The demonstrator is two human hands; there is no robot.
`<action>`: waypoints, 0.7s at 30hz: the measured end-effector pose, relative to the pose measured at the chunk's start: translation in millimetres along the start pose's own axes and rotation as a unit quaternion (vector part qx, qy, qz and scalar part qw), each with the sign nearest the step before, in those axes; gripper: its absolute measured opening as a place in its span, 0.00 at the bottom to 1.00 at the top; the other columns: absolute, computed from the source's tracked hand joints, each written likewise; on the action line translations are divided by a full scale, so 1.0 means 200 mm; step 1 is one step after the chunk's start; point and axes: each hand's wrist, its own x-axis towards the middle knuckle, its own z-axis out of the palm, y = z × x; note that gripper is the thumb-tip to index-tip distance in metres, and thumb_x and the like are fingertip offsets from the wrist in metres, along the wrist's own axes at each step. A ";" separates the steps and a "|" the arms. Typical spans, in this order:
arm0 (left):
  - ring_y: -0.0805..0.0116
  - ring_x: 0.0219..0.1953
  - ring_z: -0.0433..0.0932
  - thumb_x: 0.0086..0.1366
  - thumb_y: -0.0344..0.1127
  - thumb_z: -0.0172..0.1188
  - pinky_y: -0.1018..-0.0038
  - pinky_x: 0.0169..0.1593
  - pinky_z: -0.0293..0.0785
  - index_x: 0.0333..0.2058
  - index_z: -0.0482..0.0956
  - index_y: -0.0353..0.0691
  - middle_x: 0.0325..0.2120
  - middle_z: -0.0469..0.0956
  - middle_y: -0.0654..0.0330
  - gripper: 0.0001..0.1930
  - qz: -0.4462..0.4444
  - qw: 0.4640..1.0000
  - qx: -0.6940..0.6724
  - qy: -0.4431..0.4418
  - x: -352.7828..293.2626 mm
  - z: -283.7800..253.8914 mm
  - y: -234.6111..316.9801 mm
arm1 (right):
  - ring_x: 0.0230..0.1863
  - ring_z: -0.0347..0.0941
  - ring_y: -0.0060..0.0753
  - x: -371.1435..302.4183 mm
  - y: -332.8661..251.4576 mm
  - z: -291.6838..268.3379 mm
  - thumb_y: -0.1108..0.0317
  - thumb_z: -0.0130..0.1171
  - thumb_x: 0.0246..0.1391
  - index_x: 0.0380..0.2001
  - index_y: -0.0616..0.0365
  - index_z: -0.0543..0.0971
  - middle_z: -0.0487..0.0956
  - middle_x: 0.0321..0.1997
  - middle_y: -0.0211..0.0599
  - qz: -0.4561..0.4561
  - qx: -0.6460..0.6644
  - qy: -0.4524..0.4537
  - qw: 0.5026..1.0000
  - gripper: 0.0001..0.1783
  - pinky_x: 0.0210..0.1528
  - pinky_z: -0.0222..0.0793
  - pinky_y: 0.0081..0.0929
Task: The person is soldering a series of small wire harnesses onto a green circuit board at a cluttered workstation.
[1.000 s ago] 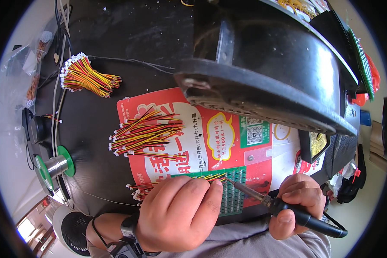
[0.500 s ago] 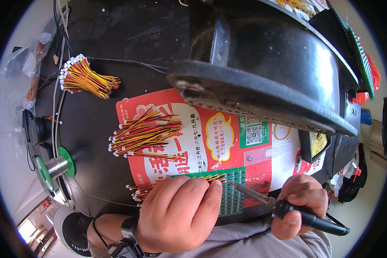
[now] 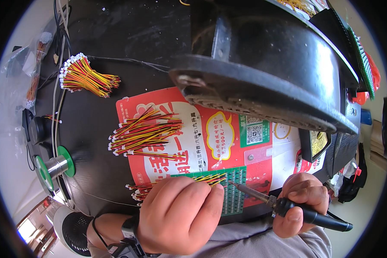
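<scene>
My right hand (image 3: pixel 303 204) grips the black handle of a soldering iron (image 3: pixel 307 213), whose metal tip points left over a green circuit board panel (image 3: pixel 233 195). Bent over the left part of that panel, my left hand (image 3: pixel 180 215) has its fingers closed just left of the iron's tip; whatever they pinch is hidden. A row of yellow, red and black wires (image 3: pixel 208 177) lies along the panel past my knuckles. White connectors (image 3: pixel 137 193) on wire ends show left of that hand. Farther up, a loose pile of similar wire leads (image 3: pixel 146 134) rests on a red and white printed sheet (image 3: pixel 189 96).
A large black round housing (image 3: pixel 271 73) stands across the upper right. Below it sits a black holder with golden wire wool (image 3: pixel 318 144). At left are a solder spool (image 3: pixel 56 167), long cables (image 3: pixel 56 107) and a banded wire bundle (image 3: pixel 89 77) on the dark table (image 3: pixel 129 26).
My left hand has shifted slightly right and down, showing a little more of the wire row. The iron's handle has moved slightly right, with its tip still near the panel.
</scene>
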 end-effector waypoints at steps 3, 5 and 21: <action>0.63 0.24 0.73 0.45 0.19 0.63 0.70 0.25 0.69 0.35 0.83 0.29 0.26 0.75 0.58 0.15 0.008 1.000 0.017 0.000 -0.01 0.01 0.00 | 0.12 0.61 0.22 0.00 0.00 0.02 0.57 0.60 0.56 0.29 0.64 0.68 0.65 0.14 0.32 -0.006 -0.006 0.003 1.000 0.19 0.12 0.57 0.19; 0.63 0.24 0.72 0.45 0.19 0.63 0.71 0.25 0.68 0.35 0.83 0.29 0.26 0.74 0.59 0.15 0.008 1.000 0.020 -0.003 -0.01 0.01 0.01 | 0.09 0.65 0.28 0.00 0.00 0.02 0.60 0.69 0.48 0.27 0.64 0.72 0.70 0.12 0.34 0.005 -0.007 0.036 0.999 0.20 0.11 0.59 0.24; 0.63 0.23 0.74 0.45 0.20 0.63 0.71 0.25 0.69 0.35 0.83 0.29 0.25 0.74 0.59 0.14 0.004 1.000 0.022 0.005 -0.01 0.02 0.00 | 0.11 0.61 0.22 0.01 0.00 0.04 0.54 0.63 0.54 0.26 0.64 0.70 0.66 0.13 0.31 0.001 -0.031 0.015 0.999 0.22 0.13 0.57 0.19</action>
